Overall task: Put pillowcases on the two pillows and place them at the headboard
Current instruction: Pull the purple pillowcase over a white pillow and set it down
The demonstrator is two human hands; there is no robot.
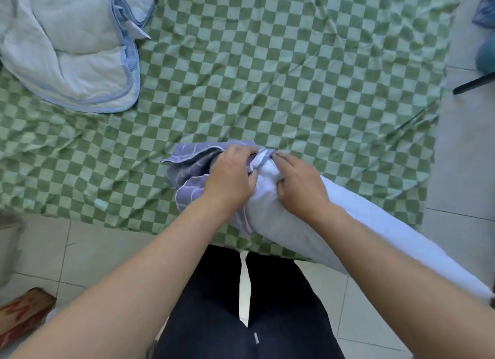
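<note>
A white pillow point(369, 232) lies slanted over the near edge of the bed, its far end toward the middle and its near end running off under my right arm. A purple-grey pillowcase point(187, 171) with pale lines is bunched around the pillow's far end. My left hand point(230, 176) grips the bunched pillowcase at the pillow's tip. My right hand point(297, 184) grips the white pillow just behind that tip, fingers curled into the fabric. Both hands nearly touch. A second pillow is not visible.
The bed carries a green-and-white checked sheet point(267, 64). A pale blue quilt point(72, 45) is heaped at the far left. Tiled floor point(460, 171) runs along the right and near sides. A brown box point(24, 313) sits on the floor at lower left.
</note>
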